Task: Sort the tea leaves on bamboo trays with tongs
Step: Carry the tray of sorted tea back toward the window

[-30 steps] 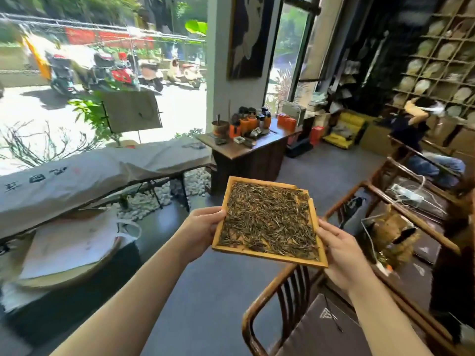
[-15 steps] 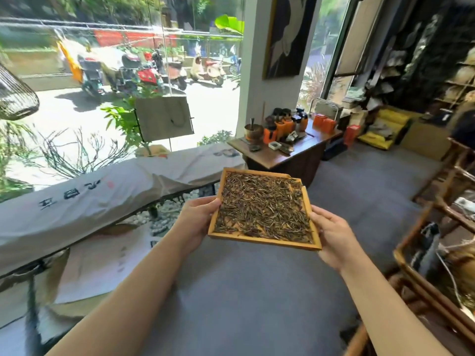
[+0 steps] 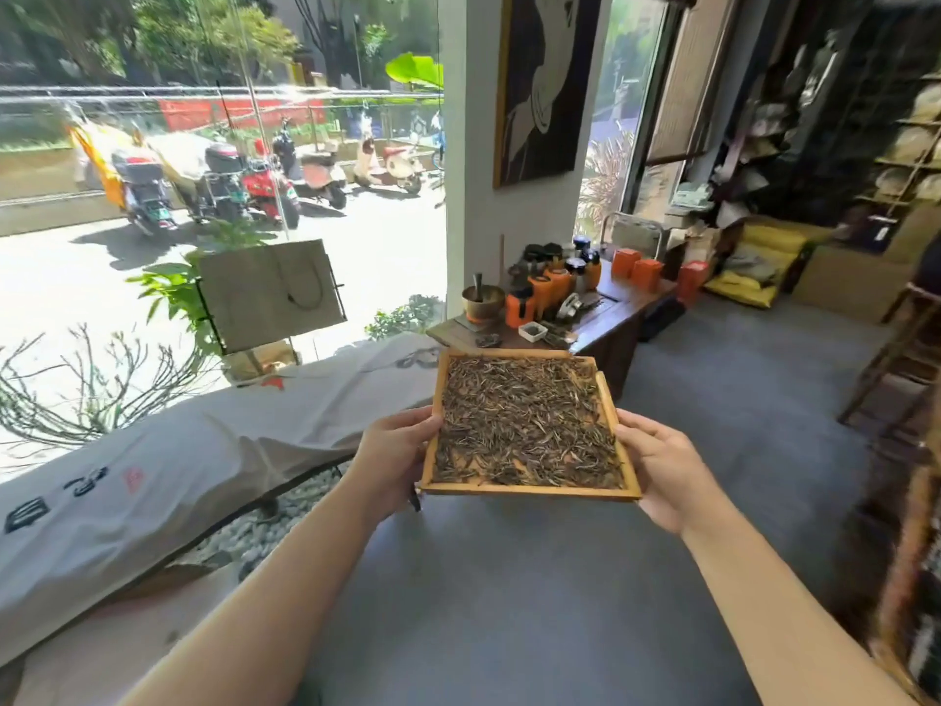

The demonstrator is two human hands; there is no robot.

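Bamboo tray [image 3: 529, 494] held in mid-air above the floor [image 3: 509, 603], between both hands: left hand [image 3: 394, 453] on its left edge, right hand [image 3: 662, 468] on its right edge. Tea leaves [image 3: 524, 425] lie in the tray, spread edge to edge. Covered bench [image 3: 178, 466] lies left of the tray, along the window. Wooden table [image 3: 606, 318] stands behind the tray, with canisters [image 3: 555, 287] on it.

We see harsh daylight flooding through the large glass window [image 3: 219, 196], overexposing the street outside; the dark shelving at right [image 3: 865, 119] stays dim and smeared, and straight lines bow near the edges
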